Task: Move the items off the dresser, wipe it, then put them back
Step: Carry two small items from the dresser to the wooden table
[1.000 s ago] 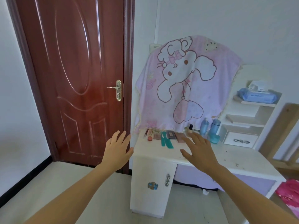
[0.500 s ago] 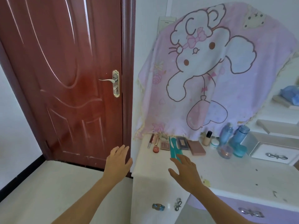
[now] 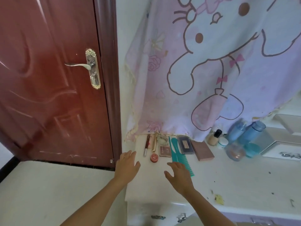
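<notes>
Two bare hands over the left end of the white counter (image 3: 236,181), both spread flat and holding nothing. Left hand (image 3: 127,165) at the counter's left edge, fingers splayed, grip wide open. Right hand (image 3: 180,174) just beside it toward the middle, fingers likewise spread, grip open and empty, fingertips close to the toothed end of the teal comb (image 3: 180,156); contact not clear.

Lined along the counter's back edge from the left corner: a slim dark-red pencil (image 3: 147,145), a gold tube (image 3: 154,143) beside it, a small round pink pot (image 3: 154,157) nearer the front, a small square pink compact (image 3: 165,151), then the comb lying diagonally, a dark rectangular palette (image 3: 186,145), and a longer dusty-pink palette (image 3: 202,150). Further right, a foundation bottle (image 3: 214,137) with black cap, a small white jar (image 3: 222,142), two blue bottles (image 3: 244,132) standing close together, a clear round jar (image 3: 235,152) and a teal jar (image 3: 252,150) in front of them.

Specks and a yellowish scrap scattered over the counter's right front part. Pink cartoon-print cloth (image 3: 219,62) hanging behind, its hem touching the back-edge items. Reddish-brown door (image 3: 48,79) with a metal lever handle (image 3: 78,64) to the left, shut.
</notes>
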Action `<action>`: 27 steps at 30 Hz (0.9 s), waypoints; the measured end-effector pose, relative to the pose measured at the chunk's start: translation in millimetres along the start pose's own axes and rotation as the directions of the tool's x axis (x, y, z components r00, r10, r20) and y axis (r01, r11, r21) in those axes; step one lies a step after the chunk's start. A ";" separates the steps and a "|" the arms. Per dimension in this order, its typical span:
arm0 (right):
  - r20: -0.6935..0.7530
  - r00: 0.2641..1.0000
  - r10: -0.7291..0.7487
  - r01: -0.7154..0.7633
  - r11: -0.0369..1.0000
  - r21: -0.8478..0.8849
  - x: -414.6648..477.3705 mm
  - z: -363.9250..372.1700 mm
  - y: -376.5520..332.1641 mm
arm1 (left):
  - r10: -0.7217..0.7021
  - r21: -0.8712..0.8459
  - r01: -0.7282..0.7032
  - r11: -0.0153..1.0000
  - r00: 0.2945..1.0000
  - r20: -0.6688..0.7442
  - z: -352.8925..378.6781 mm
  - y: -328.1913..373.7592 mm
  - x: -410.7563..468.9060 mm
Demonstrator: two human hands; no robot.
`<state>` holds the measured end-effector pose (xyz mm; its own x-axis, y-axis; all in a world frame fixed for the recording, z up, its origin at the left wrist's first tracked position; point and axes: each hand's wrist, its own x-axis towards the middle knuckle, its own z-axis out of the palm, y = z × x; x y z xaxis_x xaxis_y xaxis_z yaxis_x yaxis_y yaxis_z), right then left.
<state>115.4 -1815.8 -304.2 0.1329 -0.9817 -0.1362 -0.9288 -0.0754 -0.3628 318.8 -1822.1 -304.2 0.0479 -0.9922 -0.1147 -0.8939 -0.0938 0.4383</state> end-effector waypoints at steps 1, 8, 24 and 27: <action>0.006 1.000 0.005 -0.005 1.000 0.003 14.9 -0.7 1.5 | -0.011 0.001 0.011 1.000 1.000 0.006 4.9 1.8 9.6; 0.072 0.997 -0.011 0.010 1.000 0.014 118.1 -1.5 9.7 | -0.099 0.067 0.098 0.993 0.995 0.021 36.4 7.1 76.5; 0.162 0.986 0.051 -0.020 0.982 -0.187 212.7 32.0 4.3 | -0.136 0.065 0.132 0.989 0.989 0.055 71.1 23.7 171.4; 0.183 0.982 0.052 -0.019 0.984 -0.176 213.7 33.7 1.9 | -0.128 0.041 0.124 0.991 0.986 0.109 72.4 19.4 172.7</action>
<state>153.7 -2019.8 -365.1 0.1457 -0.9356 -0.3217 -0.9776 -0.0863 -0.1917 277.4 -1989.4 -380.0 0.1125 -0.9572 -0.2665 -0.8985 -0.2126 0.3840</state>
